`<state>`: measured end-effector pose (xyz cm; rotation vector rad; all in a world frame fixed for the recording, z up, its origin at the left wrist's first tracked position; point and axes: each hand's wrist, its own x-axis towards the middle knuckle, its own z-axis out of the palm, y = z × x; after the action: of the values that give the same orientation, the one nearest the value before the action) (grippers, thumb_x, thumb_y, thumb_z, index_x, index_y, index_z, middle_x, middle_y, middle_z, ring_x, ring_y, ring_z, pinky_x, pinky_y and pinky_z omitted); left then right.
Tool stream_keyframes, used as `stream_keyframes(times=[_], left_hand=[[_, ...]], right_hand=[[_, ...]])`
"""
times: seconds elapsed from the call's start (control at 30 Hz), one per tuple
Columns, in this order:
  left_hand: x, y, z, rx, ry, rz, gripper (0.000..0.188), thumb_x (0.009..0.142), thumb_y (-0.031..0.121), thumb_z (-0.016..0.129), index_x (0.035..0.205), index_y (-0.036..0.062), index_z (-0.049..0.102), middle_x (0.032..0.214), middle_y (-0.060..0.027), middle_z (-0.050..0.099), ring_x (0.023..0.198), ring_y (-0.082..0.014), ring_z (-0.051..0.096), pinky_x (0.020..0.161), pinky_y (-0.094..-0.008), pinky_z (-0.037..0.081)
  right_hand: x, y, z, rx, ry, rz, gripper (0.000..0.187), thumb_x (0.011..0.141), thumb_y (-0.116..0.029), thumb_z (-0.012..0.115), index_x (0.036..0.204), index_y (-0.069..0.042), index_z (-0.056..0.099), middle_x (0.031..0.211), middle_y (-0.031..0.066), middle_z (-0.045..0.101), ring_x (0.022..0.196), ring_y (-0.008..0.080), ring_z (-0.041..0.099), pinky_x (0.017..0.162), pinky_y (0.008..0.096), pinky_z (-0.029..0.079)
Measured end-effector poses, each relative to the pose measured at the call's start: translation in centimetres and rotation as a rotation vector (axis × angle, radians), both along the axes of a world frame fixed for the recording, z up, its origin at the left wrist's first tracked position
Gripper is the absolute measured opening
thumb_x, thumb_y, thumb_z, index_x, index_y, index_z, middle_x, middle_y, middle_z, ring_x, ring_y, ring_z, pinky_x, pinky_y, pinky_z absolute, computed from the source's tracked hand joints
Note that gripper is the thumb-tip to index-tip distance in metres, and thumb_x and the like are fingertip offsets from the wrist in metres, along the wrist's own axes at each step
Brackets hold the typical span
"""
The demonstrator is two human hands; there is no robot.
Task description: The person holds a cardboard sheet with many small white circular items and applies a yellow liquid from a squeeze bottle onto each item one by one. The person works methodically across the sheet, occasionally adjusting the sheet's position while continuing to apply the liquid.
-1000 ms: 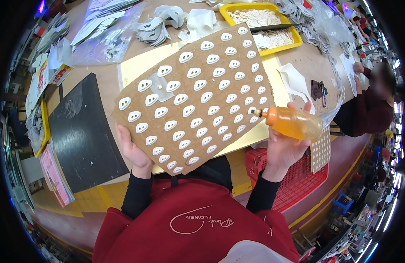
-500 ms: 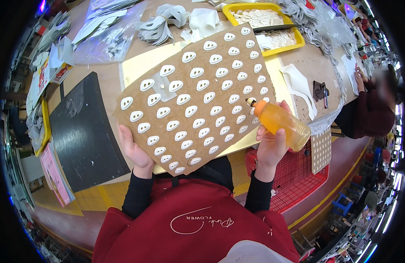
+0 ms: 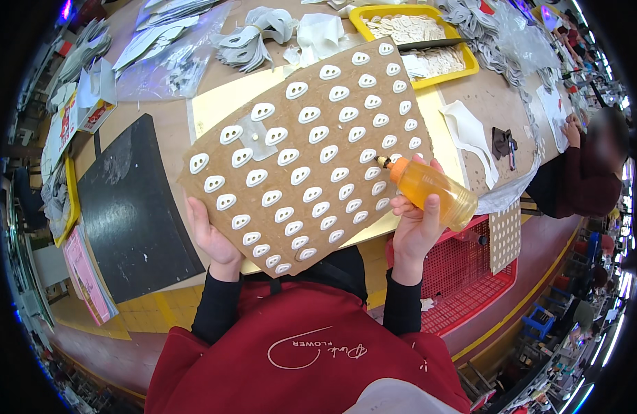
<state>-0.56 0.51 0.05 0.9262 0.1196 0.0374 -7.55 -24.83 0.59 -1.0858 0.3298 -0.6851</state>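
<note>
Spread behind won't do, so: Lying under everything, the worktable (image 3: 512, 103) is partly blocked by a tilted brown board (image 3: 308, 155). Black panel (image 3: 135, 207) is set left of the board, yellow sheet (image 3: 222, 103) is overlapped by it. Red basket (image 3: 443, 276) is seen lower right, yellow tray (image 3: 446, 79) beyond the top right corner. Board's lower-left edge is held by the left hand (image 3: 215, 238), some fingers hidden. Amber bottle (image 3: 436, 193) is gripped by the right hand (image 3: 418, 231), fingers curled, nozzle (image 3: 383, 162) pointed up-left near white pieces (image 3: 329, 153); contact can't be told.
</note>
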Motion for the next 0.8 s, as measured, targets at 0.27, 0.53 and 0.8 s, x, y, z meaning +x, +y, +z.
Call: stream_keyframes(times=[0.27, 0.53, 0.8], left_hand=[[-0.07, -0.12, 0.29, 0.010, 0.003, 0.006, 0.048, 0.102, 0.037, 0.031, 0.137, 0.0035, 0.034, 0.128, -0.0158, 0.050, 0.113, -0.0262, 0.057, 0.093, -0.0405, 0.050], [-0.07, -0.11, 0.25, 0.030, -0.009, 0.020, 0.047, 0.102, 0.036, 0.032, 0.136, 0.0037, 0.035, 0.126, -0.0154, 0.051, 0.112, -0.0254, 0.057, 0.092, -0.0396, 0.050], [-0.06, -0.14, 0.32, 0.050, -0.001, 0.031, 0.046, 0.102, 0.037, 0.031, 0.136, 0.0044, 0.035, 0.126, -0.0150, 0.051, 0.112, -0.0250, 0.057, 0.092, -0.0393, 0.051]], right_hand=[[-0.01, 0.18, -0.07, -0.053, -0.005, 0.034, 0.068, 0.089, -0.027, 0.062, 0.139, 0.007, 0.031, 0.128, 0.0266, 0.052, 0.066, 0.0221, 0.067, 0.053, 0.0255, 0.056], [-0.04, 0.53, 0.39, -0.106, 0.014, 0.046, 0.068, 0.088, -0.030, 0.063, 0.137, 0.007, 0.035, 0.126, 0.0268, 0.053, 0.064, 0.0199, 0.066, 0.051, 0.0238, 0.054], [0.14, 0.96, 0.69, -0.156, 0.024, 0.038, 0.069, 0.088, -0.033, 0.064, 0.135, 0.009, 0.037, 0.123, 0.0279, 0.055, 0.062, 0.0193, 0.067, 0.048, 0.0221, 0.053]])
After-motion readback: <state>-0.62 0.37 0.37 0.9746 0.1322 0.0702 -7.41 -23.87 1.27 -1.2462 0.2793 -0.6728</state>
